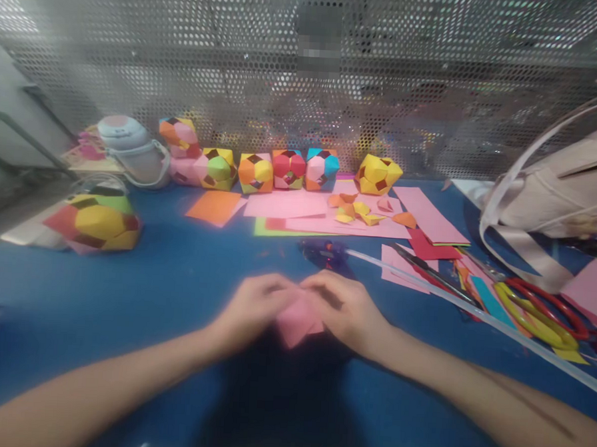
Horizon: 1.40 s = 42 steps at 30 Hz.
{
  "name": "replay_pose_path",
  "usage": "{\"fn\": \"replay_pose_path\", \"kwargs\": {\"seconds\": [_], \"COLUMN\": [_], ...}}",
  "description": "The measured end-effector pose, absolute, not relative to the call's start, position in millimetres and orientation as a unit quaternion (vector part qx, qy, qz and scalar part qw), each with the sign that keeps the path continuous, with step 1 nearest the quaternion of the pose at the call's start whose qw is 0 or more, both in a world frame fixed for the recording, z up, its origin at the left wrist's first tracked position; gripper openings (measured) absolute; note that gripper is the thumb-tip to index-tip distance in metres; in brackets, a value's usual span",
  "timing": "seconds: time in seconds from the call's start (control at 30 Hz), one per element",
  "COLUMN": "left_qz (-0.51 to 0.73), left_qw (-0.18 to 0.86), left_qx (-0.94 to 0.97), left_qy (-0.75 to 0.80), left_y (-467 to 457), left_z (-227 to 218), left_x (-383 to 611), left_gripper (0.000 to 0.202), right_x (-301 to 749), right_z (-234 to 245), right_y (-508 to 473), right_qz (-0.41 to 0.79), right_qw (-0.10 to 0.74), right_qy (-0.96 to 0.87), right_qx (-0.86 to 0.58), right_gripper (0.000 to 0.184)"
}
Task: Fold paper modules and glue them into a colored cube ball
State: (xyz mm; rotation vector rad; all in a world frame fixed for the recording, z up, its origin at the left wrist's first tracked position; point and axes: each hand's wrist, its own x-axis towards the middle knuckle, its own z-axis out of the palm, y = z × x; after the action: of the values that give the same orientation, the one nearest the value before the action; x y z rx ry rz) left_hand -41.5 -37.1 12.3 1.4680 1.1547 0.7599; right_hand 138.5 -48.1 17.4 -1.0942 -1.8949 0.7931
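Between both hands, low in the middle of the view, is a piece of folded pink paper [294, 322]. My left hand [258, 308] is closed on its left side, and my right hand [348, 313] is closed on its right side. The fingertips meet near the paper's top and partly cover it; motion blur softens its folds. Just beyond my fingers lies a dark blue glue gun [327, 252] with a long translucent glue stick [474, 309] running out to the right.
Several multicoloured folded-paper balls [289, 170] line the back by a perforated metal screen [196, 78]. Another ball [98, 223] is at left. Pink sheets [289, 204], loose folded pieces [362, 212], scissors [539, 309], a lidded bottle [135, 151] and a pale bag [561, 177] surround the blue table [174, 297].
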Motion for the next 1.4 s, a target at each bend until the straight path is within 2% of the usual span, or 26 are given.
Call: {"fn": "replay_pose_path", "kwargs": {"seconds": [0.1,0.27,0.57,0.67,0.8,0.93,1.17,1.3,1.4], "left_qz": [0.325,0.326,0.362,0.356,0.32,0.299,0.395,0.387,0.378], "left_qw": [0.493,0.447,0.397,0.393,0.386,0.413,0.438,0.457,0.503], "left_qx": [0.634,0.659,0.68,0.682,0.699,0.695,0.627,0.613,0.595], "left_qy": [0.5,0.51,0.499,0.505,0.51,0.507,0.509,0.516,0.5], "left_y": [-40,-45,-46,-44,-44,-45,-41,-41,-43], "left_z": [15,23,20,17,12,6,7,6,7], "left_x": [-39,-36,-36,-35,-35,-36,-38,-37,-34], "left_gripper": [0.016,0.016,0.016,0.014,0.007,0.004,0.018,0.021,0.013], "right_x": [137,137,138,138,138,137,136,138,138], "right_z": [18,18,24,20,12,6,12,11,9], "right_y": [-49,-52,-50,-48,-48,-50,-50,-48,-47], "right_qz": [0.325,0.307,0.366,0.343,0.249,0.189,0.265,0.258,0.245], "right_qw": [0.374,0.373,0.358,0.369,0.385,0.394,0.374,0.397,0.399], "right_qy": [-0.732,-0.742,-0.725,-0.725,-0.781,-0.827,-0.74,-0.741,-0.757], "right_qx": [-0.468,-0.464,-0.462,-0.47,-0.424,-0.353,-0.492,-0.476,-0.455], "right_gripper": [0.01,0.017,0.016,0.015,0.019,0.024,0.007,0.009,0.013]}}
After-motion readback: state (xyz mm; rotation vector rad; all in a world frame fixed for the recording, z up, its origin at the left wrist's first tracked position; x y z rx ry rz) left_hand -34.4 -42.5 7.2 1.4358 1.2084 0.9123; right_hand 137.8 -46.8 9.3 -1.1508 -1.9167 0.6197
